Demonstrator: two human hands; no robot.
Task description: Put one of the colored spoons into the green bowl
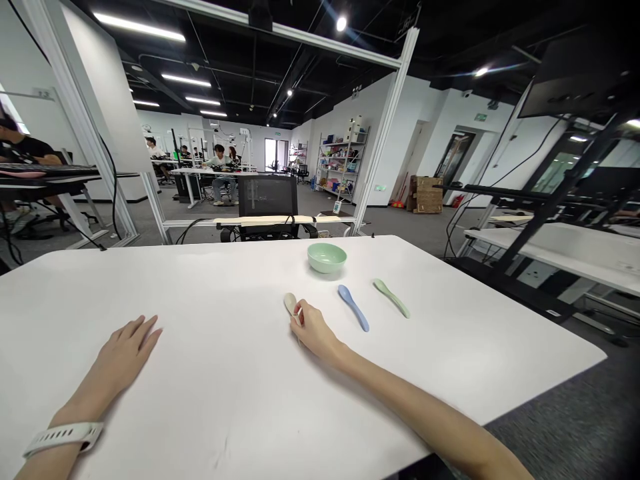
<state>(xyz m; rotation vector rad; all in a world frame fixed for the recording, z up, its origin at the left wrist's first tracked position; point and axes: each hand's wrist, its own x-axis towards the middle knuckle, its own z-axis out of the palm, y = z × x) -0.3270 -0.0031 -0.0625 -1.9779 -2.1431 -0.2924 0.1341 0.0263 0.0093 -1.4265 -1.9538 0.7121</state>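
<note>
My right hand [316, 331] is closed around the handle of a beige spoon [290, 302] near the middle of the white table. The spoon's bowl end points away from me, and much of its handle is hidden by my fingers. To the right of that hand lies a blue spoon [354, 308], and farther right a light green spoon [391, 297]. A green bowl [327, 259] stands upright behind the spoons. My left hand [126, 350] rests palm down at the left, fingers stretched out, holding nothing. A pale watch band circles that wrist.
The white table [210, 293] ends at a far edge just behind the bowl. Beyond it stand a metal frame [385, 133] and a black mesh chair [267, 197]. Several people sit at desks in the background. A dark stand with a white desk [565, 250] is off to the right.
</note>
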